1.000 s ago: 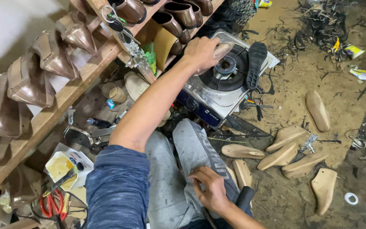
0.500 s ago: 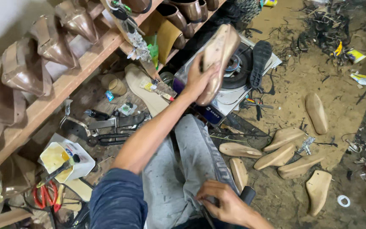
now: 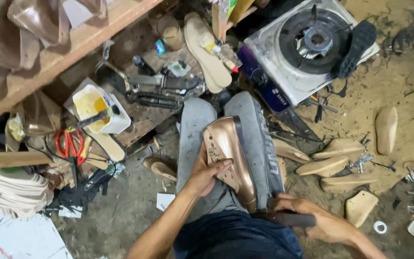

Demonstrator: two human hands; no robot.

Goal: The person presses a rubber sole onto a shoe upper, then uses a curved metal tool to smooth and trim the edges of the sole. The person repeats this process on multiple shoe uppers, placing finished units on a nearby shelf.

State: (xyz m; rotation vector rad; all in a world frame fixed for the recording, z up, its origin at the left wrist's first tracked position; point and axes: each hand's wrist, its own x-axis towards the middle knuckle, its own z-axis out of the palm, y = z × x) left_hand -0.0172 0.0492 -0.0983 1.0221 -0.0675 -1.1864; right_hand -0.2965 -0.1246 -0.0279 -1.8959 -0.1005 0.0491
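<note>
A bronze-coloured shoe upper on a last (image 3: 233, 151) lies sole-up across my lap, on my grey trousers (image 3: 192, 129). My left hand (image 3: 206, 175) grips it from the left side, fingers spread over the insole. My right hand (image 3: 315, 219) rests low on the right, closed around a dark tool handle (image 3: 288, 219) whose tip meets the shoe's heel end.
A single-burner gas stove (image 3: 274, 67) stands ahead with a black sole (image 3: 358, 41) on it. Wooden lasts (image 3: 331, 165) lie on the dirt floor at right. A white pot of yellow glue (image 3: 99, 108), red scissors (image 3: 68, 144), pale insoles (image 3: 207, 48) and a shelf (image 3: 73, 45) of shoes sit at left.
My left hand lifted the bronze shoe from the stove and brought it down onto my lap. My right hand stayed low with the tool.
</note>
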